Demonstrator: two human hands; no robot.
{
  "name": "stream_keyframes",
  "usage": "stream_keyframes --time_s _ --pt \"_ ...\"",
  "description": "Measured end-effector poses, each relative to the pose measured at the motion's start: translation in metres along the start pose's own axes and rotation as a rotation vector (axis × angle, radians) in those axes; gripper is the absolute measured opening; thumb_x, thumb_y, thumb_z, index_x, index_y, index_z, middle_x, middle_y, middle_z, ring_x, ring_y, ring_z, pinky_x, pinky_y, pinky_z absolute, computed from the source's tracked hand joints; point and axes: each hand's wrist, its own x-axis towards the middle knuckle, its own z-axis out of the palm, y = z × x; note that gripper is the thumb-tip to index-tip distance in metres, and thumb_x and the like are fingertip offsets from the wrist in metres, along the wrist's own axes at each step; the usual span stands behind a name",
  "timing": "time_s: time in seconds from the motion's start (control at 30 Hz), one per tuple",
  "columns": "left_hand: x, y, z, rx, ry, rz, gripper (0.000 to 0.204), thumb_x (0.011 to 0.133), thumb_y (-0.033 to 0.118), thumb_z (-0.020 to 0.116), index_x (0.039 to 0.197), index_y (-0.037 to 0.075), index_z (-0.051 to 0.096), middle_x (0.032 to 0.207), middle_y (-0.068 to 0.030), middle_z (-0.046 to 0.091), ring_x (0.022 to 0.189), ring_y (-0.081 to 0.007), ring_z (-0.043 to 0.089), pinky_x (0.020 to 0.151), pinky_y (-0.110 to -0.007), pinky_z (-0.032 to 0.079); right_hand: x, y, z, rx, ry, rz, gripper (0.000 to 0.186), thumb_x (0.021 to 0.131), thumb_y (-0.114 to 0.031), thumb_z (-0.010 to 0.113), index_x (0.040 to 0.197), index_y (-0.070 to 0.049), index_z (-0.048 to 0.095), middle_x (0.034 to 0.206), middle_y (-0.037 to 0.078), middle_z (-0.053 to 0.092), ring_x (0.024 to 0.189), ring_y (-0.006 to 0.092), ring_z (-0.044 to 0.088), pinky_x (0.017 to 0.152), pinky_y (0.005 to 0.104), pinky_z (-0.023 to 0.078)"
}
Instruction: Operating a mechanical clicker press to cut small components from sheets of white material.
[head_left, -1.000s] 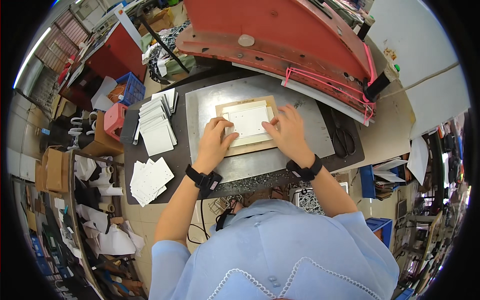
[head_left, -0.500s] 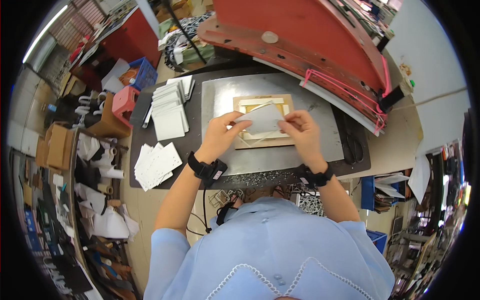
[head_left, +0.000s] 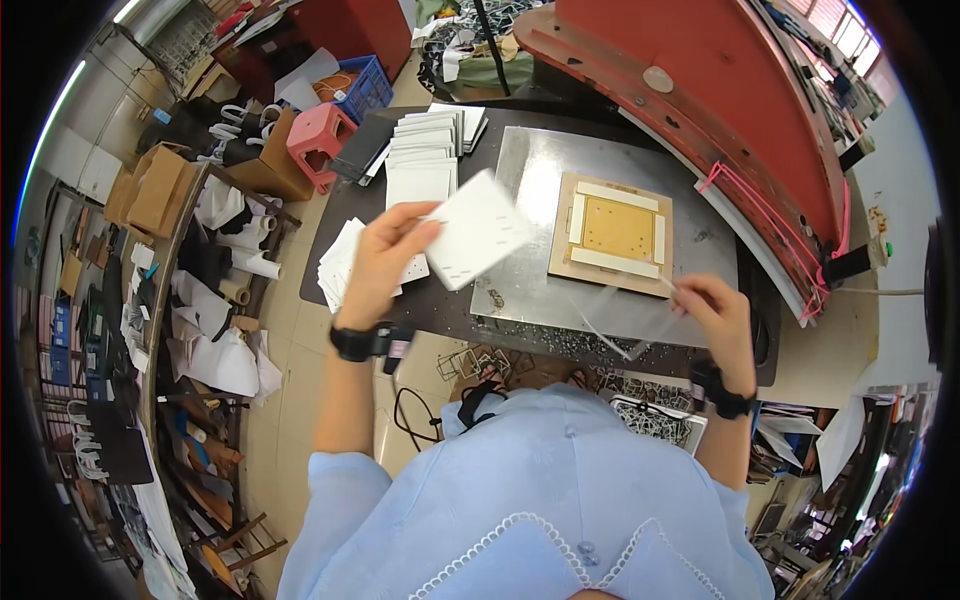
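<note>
My left hand (head_left: pixel 388 255) pinches a white rounded-corner card (head_left: pixel 482 232) with small slots and holes along its edges. It hangs tilted above the dark table, between the card piles and the metal plate. Near the plate's front right corner, my right hand (head_left: pixel 712 305) grips a thin, motion-blurred offcut frame (head_left: pixel 610 342) at one corner. On the metal plate (head_left: pixel 525 165) lies a wooden cutting die (head_left: pixel 565 262), with pale strips around a yellow panel. A loose pile of punched cards (head_left: pixel 340 255) sits partly behind my left hand. Behind it, plain white cards (head_left: pixel 422 180) stand in overlapping stacks.
A large red machine arm (head_left: pixel 690 80) with pink cord rises at the back right. Small scraps (head_left: pixel 560 338) litter the table's front edge. Cut frames (head_left: pixel 655 425) fill a tray below. A pink stool (head_left: pixel 318 140) and a blue crate (head_left: pixel 368 90) are at the back left.
My hands have moved apart from above the die. The left carried the white card left toward the piles; the right drew the thin offcut frame away to the right. The view has shifted.
</note>
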Motion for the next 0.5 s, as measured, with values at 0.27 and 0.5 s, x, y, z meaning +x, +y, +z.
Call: stream_keyframes --time_s 0.27,0.5 --pt "0.007 -0.058 -0.133 0.804 0.192 0.031 0.039 0.085 0.027 0.073 0.112 0.0 0.066 0.101 -0.0093 0.068 0.089 -0.0248 0.065 0.079 -0.034 0.05 -0.081 0.006 -0.111 -0.487 -0.069 0.216 0.022 0.087 -0.01 0.067 0.105 0.003 0.068 0.088 0.009 0.069 0.08 0.0146 0.064 0.072 0.0263 0.049" --pt "0.093 -0.093 -0.096 1.077 0.295 -0.119 0.051 0.071 0.04 0.083 0.1 0.002 0.067 0.092 -0.0136 0.069 0.085 -0.0266 0.067 0.075 -0.035 0.051 -0.065 -0.009 -0.058 -0.403 0.031 0.11 0.025 0.089 -0.01 0.065 0.11 0.003 0.065 0.099 0.012 0.069 0.09 0.0175 0.066 0.082 0.0291 0.051"
